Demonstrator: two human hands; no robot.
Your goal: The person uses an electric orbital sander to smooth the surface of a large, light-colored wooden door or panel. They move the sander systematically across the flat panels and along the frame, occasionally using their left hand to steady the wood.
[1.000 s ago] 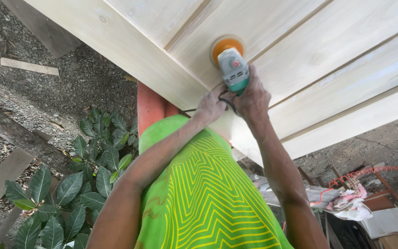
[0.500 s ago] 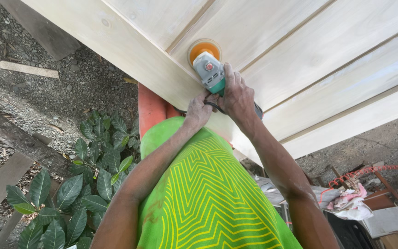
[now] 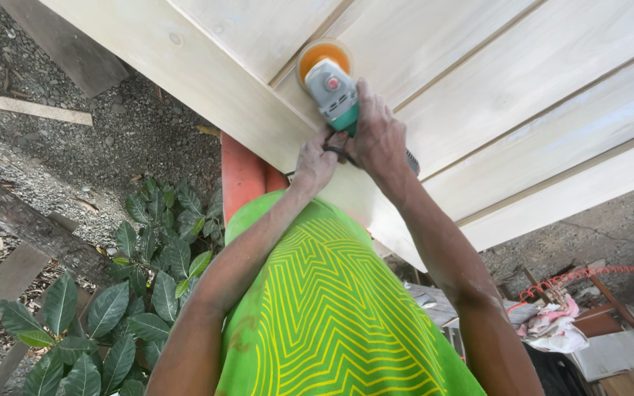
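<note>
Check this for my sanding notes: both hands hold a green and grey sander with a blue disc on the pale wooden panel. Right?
Not quite: the disc is orange, not blue, as the head view shows. Otherwise yes: the left hand and right hand hold the green and grey sander on the pale wooden panel.

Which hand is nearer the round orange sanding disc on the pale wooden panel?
Right. The right hand grips the grey-green sander body just behind the round orange sanding disc; the left hand sits further back, at the tool's rear.
</note>
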